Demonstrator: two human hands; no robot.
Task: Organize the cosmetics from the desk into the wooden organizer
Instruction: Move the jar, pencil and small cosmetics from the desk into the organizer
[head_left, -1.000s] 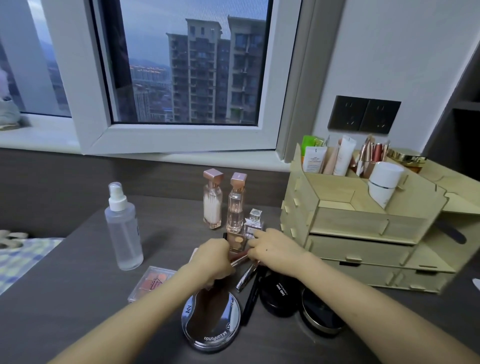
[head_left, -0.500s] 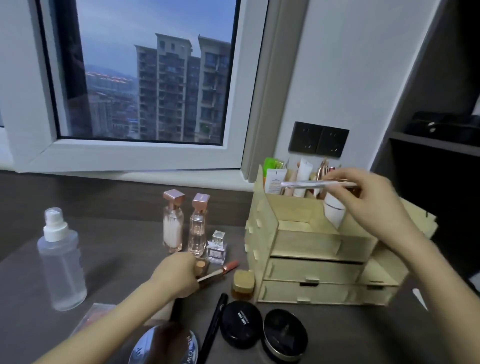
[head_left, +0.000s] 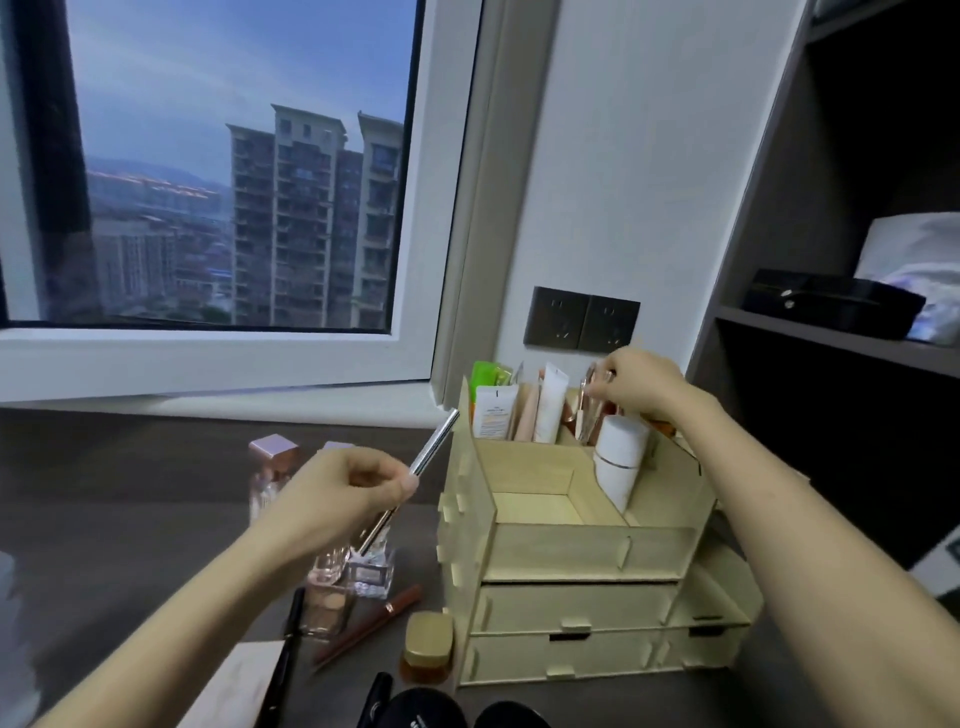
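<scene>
The pale wooden organizer (head_left: 566, 545) stands on the dark desk at centre right, with open top compartments and two drawers below. My left hand (head_left: 348, 488) is raised left of it and grips a slim silver cosmetic pen (head_left: 434, 449) that slants up toward the organizer's left wall. My right hand (head_left: 636, 387) is over the back row of compartments, pinching a thin stick (head_left: 584, 400) among the upright tubes and pens there. A white jar (head_left: 618, 462) leans in the right compartment. On the desk lie a brown lip pencil (head_left: 371, 626), a gold-capped pot (head_left: 428, 647), perfume bottles (head_left: 371, 569) and black compacts (head_left: 415, 712).
A window with a white frame fills the upper left. A dark double socket (head_left: 582, 319) sits on the wall behind the organizer. Dark shelving on the right holds a black box (head_left: 831, 301). A black pen (head_left: 285, 654) and a pale palette (head_left: 234, 686) lie near the desk's front edge.
My right hand has carried its stick from above the organizer down into the back compartment. My left hand has lifted off the desk with the silver pen. The view has tilted upward.
</scene>
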